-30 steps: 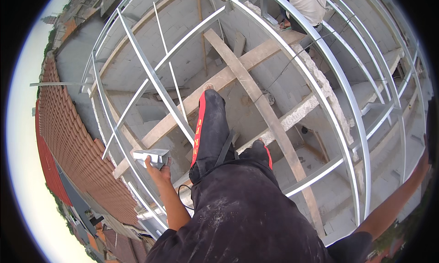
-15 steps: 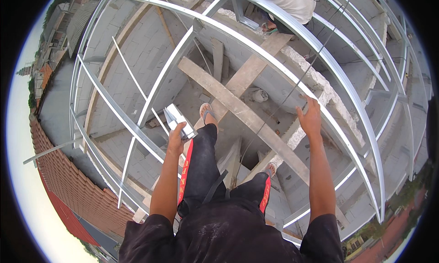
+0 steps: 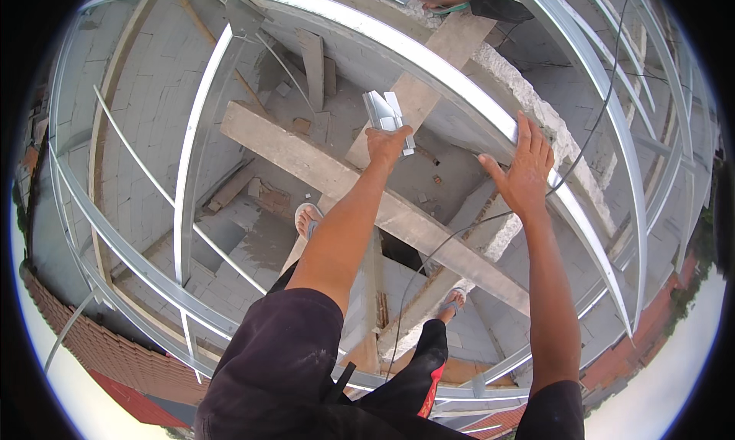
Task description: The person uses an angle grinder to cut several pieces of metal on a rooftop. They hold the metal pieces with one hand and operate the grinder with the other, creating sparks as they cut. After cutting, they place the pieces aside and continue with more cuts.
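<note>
My left hand (image 3: 388, 143) is closed round a few short silvery metal channel pieces (image 3: 383, 112), held out in front of me above the crossing planks. To its right, my right hand (image 3: 527, 172) rests with fingers stretched over a long galvanized metal beam (image 3: 429, 57) and the thumb apart; nothing is gripped in it. A thin dark cable (image 3: 467, 227) hangs close by this hand. Below the hands runs a wide wooden plank (image 3: 329, 168), which crosses another board (image 3: 459, 42).
My sandalled feet (image 3: 308, 220) stand high on narrow supports over rooms with grey block walls (image 3: 142, 96). A rough wall top (image 3: 528, 96) runs along the right. More metal framing (image 3: 200, 134) surrounds me. Another person's dark-clothed leg (image 3: 498, 2) shows at the top.
My left hand has swung right and forward with the metal pieces. My right hand has come onto the beam. The view has shifted, and less of the other person shows.
</note>
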`<state>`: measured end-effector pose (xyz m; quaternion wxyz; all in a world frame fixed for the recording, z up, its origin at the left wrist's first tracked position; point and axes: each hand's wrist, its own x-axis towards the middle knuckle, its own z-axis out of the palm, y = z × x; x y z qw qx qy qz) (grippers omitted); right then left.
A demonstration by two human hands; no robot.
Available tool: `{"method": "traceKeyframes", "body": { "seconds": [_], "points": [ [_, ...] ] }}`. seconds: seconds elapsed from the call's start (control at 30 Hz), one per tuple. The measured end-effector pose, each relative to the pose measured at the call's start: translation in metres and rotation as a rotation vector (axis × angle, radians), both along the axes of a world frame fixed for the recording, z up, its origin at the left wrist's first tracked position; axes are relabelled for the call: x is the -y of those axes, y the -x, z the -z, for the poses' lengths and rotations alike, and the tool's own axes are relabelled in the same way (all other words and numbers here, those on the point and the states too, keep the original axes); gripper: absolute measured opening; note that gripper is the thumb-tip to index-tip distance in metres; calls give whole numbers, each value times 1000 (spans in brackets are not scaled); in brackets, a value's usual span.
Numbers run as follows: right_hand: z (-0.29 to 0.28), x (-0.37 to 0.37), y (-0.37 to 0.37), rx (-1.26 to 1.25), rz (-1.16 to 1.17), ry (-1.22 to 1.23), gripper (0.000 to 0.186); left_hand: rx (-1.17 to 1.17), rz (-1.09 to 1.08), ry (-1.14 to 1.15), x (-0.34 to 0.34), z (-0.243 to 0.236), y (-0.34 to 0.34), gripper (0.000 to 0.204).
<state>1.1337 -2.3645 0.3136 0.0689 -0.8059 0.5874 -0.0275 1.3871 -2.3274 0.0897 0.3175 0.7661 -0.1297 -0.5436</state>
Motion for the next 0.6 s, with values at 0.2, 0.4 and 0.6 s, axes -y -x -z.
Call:
{"method": "traceKeyframes", "body": {
  "seconds": [0.2, 0.4, 0.6],
  "points": [
    [11, 1, -3, -93, -18, 11, 120, 275, -1, -267, 73, 72, 48, 111],
    [14, 5, -5, -112, -44, 61, 123, 288, -62, -495, 89, 103, 71, 128],
    [15, 5, -1, -132, -36, -3, 126, 182, -73, -535, 90, 102, 71, 137]
  ]
}}
